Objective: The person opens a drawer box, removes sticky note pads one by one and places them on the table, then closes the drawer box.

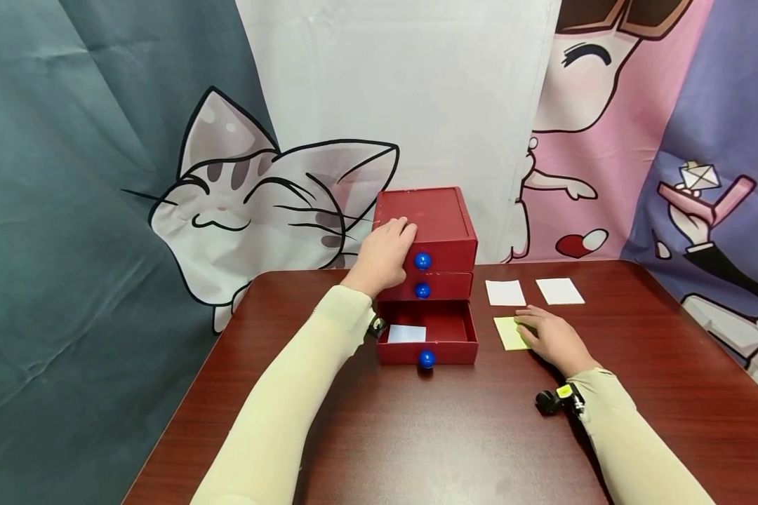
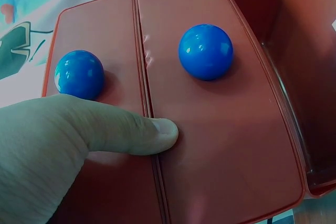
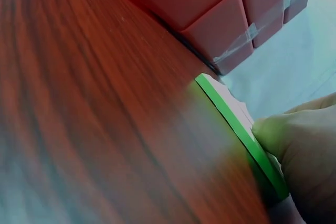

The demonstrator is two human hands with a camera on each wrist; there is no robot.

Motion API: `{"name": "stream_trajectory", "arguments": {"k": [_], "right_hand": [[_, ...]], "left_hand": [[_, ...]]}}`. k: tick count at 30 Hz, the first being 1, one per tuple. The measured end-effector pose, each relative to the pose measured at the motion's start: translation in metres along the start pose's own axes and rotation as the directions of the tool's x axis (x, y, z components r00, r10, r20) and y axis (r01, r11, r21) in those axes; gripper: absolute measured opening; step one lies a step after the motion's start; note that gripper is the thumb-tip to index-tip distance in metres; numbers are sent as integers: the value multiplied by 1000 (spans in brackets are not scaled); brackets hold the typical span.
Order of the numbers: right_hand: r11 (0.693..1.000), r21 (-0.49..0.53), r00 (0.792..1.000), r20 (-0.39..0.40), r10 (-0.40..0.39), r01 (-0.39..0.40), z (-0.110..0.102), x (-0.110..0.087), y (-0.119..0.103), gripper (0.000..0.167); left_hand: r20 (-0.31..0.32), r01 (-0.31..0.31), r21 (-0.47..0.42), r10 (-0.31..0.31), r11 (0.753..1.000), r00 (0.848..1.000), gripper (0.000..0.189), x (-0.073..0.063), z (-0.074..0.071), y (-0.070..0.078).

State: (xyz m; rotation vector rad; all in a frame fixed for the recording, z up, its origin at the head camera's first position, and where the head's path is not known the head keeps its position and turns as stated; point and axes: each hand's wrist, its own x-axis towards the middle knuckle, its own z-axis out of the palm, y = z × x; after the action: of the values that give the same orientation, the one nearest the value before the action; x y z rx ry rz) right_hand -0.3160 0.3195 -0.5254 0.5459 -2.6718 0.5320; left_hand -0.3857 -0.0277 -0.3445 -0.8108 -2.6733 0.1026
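Observation:
A red drawer box (image 1: 420, 210) with blue ball knobs stands at the back of the table. My left hand (image 1: 384, 258) grips its upper left side, fingers over the top edge. In the left wrist view, the thumb (image 2: 131, 132) lies across the two upper, closed drawer fronts. The bottom drawer (image 1: 451, 353) is pulled out, and a pale sticky note pad (image 1: 407, 334) lies inside at its left. Right of the box, my right hand (image 1: 552, 338) holds a yellow sticky note pad (image 1: 509, 334) by its right side, the thumb (image 3: 270, 135) at its edge in the right wrist view.
Two white sticky note pads (image 1: 505, 293) lie on the brown table (image 1: 379, 428) behind the right hand. A printed cloth (image 1: 467, 105) hangs close behind the table's back edge. Clear tape (image 3: 252, 32) shows on the drawer box.

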Motion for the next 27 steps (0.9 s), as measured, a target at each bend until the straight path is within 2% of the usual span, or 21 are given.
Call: {"name": "stream_trajectory", "arguments": {"k": [11,19,22,27], "right_hand": [[999,-18,999,15,31,-31,1,3,-4,27],[999,-19,999,27,35,-35,0,3,-5,27],[999,6,999,-15,39,-39,1,0,-3,25],[994,91,985,-155,78,-65,3,-2,3,19]], "left_hand": [[16,6,-1,-6,1000,1000,79,1,1,0],[9,3,8,-3,1000,1000,74,-1,2,-3],[11,6,5,-6,1000,1000,74,0,2,-2],[17,11,-5,-10,1000,1000,76,0,1,-1]]}}
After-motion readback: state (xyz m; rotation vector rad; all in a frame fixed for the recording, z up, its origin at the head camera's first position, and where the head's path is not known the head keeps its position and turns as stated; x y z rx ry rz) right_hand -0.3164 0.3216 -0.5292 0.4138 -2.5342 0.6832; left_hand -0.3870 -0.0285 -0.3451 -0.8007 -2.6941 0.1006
